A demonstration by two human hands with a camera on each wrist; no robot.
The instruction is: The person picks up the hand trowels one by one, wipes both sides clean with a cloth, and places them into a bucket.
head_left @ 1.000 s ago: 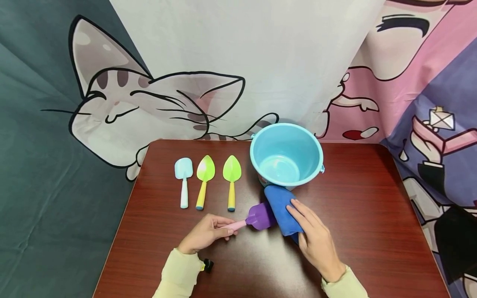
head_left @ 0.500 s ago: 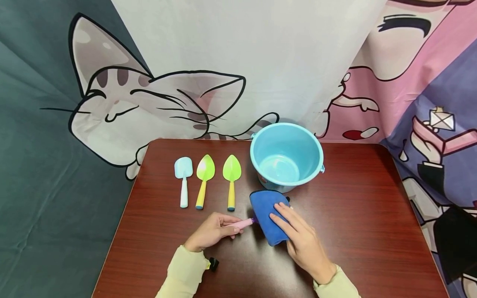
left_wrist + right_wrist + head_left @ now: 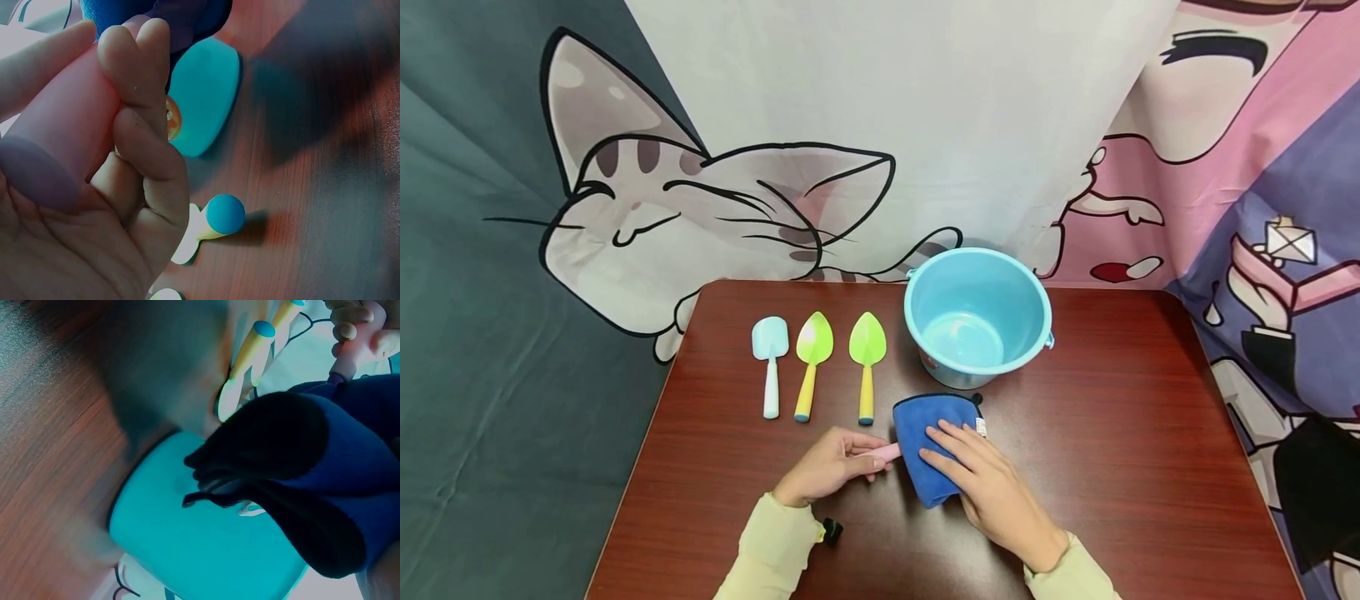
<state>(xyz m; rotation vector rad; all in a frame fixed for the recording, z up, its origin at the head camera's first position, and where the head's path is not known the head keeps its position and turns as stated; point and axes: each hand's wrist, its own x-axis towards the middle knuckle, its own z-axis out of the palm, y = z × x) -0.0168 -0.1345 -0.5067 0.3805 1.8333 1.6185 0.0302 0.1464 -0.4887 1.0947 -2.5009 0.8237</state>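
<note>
My left hand [image 3: 823, 468] grips the pink handle [image 3: 72, 103] of a toy shovel, its fingers curled round it in the left wrist view. A folded blue cloth [image 3: 917, 429] with dark edging covers the shovel's purple blade, most of which is hidden. Over the cloth lies my right hand [image 3: 1000, 500], fingers spread across its top and thumb out of sight below. In the right wrist view the cloth [image 3: 356, 447] wraps both sides at the neck of the shovel [image 3: 356, 350]. Cloth and shovel are held in front of the light blue bucket [image 3: 977, 367].
Left of the bucket lie three toy trowels in a row: a pale blue one [image 3: 771, 337] and two green ones with yellow handles, the middle trowel [image 3: 815, 337] and the right trowel [image 3: 867, 337]. The brown table [image 3: 1135, 433] meets a cartoon-printed curtain [image 3: 970, 108] behind.
The right hand has slid the cloth left and toward me along the shovel, from the blade's end to the handle, covering the purple blade. The left hand has shifted slightly right.
</note>
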